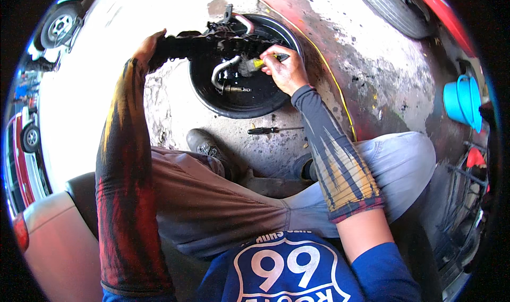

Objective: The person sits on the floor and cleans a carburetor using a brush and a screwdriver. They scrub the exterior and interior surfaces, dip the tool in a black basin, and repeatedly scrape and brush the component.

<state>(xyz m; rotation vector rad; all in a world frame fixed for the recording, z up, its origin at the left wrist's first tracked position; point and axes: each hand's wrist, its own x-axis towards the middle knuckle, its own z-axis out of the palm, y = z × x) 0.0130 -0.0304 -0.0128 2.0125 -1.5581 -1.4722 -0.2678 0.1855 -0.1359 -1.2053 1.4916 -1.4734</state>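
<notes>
My left hand grips the left end of a long, dark, greasy engine part, its fingers partly hidden behind it. The part reaches over a round black basin. In my right hand is a paintbrush with a yellow band, its bristles pointing left, close to the part's near side. A curved metal pipe and a short metal fitting show inside the basin. Another bent pipe stands at the far side of the part.
A screwdriver lies on the stained floor between the basin and my boots. A yellow cable runs along the floor to the right. Farther right are a turquoise bucket and a car tire. Parked vehicles line the left.
</notes>
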